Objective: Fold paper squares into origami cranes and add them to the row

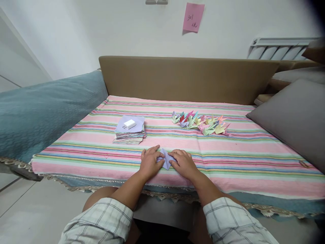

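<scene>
A small sheet of lavender origami paper (166,163), partly folded, lies on the striped cover near the front edge. My left hand (150,162) holds its left side, thumb and fingers closed on the paper. From the other side, my right hand (185,164) grips the right part in the same way, with the thumb on the paper. The fingers hide both outer ends of the sheet. Beyond my left hand stands a stack of square paper (130,134), lavender on top, with a white plug adapter (130,124) resting on it.
Several folded paper cranes (200,123) in many colours sit in a cluster, back right of my hands. A brown backrest (177,79) runs along the rear. A grey cushion (294,118) leans at the right, and a blue-covered armrest (50,112) rises at the left.
</scene>
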### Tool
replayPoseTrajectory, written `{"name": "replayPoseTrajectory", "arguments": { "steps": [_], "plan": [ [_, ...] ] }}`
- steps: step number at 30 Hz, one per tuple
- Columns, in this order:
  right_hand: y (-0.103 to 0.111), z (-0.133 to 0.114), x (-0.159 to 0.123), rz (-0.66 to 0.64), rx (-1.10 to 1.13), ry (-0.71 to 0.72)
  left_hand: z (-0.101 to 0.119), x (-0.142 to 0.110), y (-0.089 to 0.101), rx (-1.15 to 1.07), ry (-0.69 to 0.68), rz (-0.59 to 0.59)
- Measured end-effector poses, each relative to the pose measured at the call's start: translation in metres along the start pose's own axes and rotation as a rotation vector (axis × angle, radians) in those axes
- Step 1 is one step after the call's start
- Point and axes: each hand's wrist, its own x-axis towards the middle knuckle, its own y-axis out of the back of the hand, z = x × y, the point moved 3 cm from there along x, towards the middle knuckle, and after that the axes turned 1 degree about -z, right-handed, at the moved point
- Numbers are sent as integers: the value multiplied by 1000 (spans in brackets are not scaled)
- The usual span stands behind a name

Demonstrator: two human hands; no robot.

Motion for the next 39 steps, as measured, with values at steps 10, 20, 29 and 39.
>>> {"name": "replayPoseTrajectory", "arguments": {
  "steps": [10,20,29,39],
  "plan": [
    [-1,2,2,-10,15,-9,3,1,0,-9,1,-12],
    [1,1,0,-9,25,-2,8,0,-1,87,-77,44],
    [1,0,1,-28,-2,-3,23,-11,7,212,-317,191],
    [2,-2,0,-17,9,-8,14,-5,4,201,-133,131]
  ]
}}
